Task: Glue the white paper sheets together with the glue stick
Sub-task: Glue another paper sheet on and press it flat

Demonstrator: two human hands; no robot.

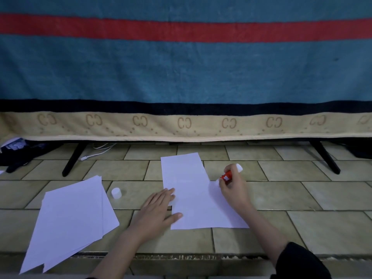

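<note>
1. Your glue stick (228, 176) is in your right hand (233, 188). It's red w/ a white end that sticks up past your fingers (228, 169). Those fingers are curled tight round it. It leans over, and its low end touches the paper.
2. The paper it touches is the lower sheet (219, 210), flat on the floor (302, 198) in front of you. The glue end sits at that sheet's far edge, just beside the top sheet (185, 178).
3. The top sheet is long and thin. It lies over the lower sheet and pokes out past it on the far side.
4. Your left hand (159, 208) lies flat on the left edge of the 2 sheets. Its fingers are straight and spread a bit, pressing down, not holding anything.
5. The white cap (116, 193) of the glue stands on the floor to the left of your left hand, apart from it.
6. A pile of more white paper (70, 218) lies further left, near the cap. The sheets are a bit fanned out.
7. The floor is tan tiles. Your right arm has a dark sleeve (302, 262).
8. At the back hangs a big blue blanket (181, 73) w/ a red stripe and a tan edge. 2 black legs (73, 160) show under it, and a white cable (96, 152) lies on the tiles by the left one.
</note>
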